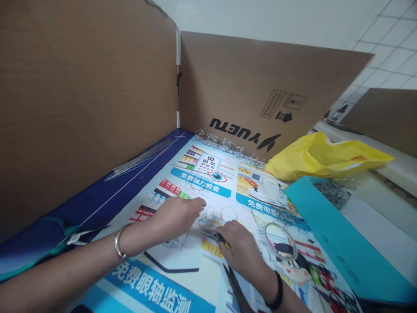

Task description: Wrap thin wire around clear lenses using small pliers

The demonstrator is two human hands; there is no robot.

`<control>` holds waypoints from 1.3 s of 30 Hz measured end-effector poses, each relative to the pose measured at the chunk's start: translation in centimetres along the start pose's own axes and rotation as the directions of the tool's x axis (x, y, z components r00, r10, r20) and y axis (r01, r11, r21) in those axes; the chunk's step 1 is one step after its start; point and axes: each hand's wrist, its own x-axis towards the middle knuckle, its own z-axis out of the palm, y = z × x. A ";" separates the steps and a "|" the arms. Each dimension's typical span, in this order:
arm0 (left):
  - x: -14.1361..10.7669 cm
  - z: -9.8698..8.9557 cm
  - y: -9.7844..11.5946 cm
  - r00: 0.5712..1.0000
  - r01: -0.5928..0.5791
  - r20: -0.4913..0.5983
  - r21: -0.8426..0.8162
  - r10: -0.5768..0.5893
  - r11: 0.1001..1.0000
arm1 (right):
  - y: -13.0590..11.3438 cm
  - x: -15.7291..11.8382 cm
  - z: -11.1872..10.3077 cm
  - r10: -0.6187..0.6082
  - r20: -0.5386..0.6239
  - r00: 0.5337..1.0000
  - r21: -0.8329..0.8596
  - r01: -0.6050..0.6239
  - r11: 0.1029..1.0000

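My left hand (pixel 177 217) is closed in a pinch, with a thin bent wire (pixel 202 217) at its fingertips. Just to the right and nearer to me, my right hand (pixel 241 245) grips a pair of pliers (pixel 211 234), whose jaws point left toward the wire and look blurred. Fine wire loops (pixel 229 212) lie beyond the pliers on the printed poster (pixel 176 278). A dark tool (pixel 236 289) with long blades or handles lies below my right hand. Right of that hand rests a coil of wire (pixel 280 241).
Cardboard walls (pixel 228 78) stand at the left and back. Straight wires (pixel 143 158) and teal-handled pliers (pixel 61 239) lie on the left. Bent wire pieces (pixel 224 141) line the back. To the right are a yellow bag (pixel 322 158) and a teal box (pixel 345 243) with tangled wire (pixel 335 193).
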 end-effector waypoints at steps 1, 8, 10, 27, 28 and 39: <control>0.2 -0.7 -0.2 0.999 0.036 0.025 0.101 -0.039 0.994 | 0.0 0.0 0.0 -0.001 0.000 1.000 0.005 0.001 1.000; 0.9 -2.3 -1.8 0.978 0.029 0.185 0.335 -0.096 0.942 | -0.3 0.2 -0.3 0.009 0.031 0.999 -0.020 -0.009 1.000; 1.0 -1.8 -2.3 0.977 0.019 0.193 0.335 -0.089 0.942 | -0.4 0.2 -0.3 0.008 0.037 0.999 -0.039 -0.006 0.999; 0.3 -3.0 -3.8 0.963 -0.019 0.256 0.373 -0.083 0.928 | -0.3 0.1 -0.3 -0.023 0.029 0.999 -0.063 0.024 0.998; 0.1 -3.1 -3.7 0.959 -0.018 0.269 0.369 -0.088 0.929 | -0.3 0.1 -0.4 -0.026 0.028 0.999 -0.067 0.028 0.997; -1.1 -1.6 -2.6 0.935 -0.120 0.353 0.426 -0.042 0.897 | -0.3 0.2 -0.5 0.001 0.073 0.997 -0.038 0.002 0.999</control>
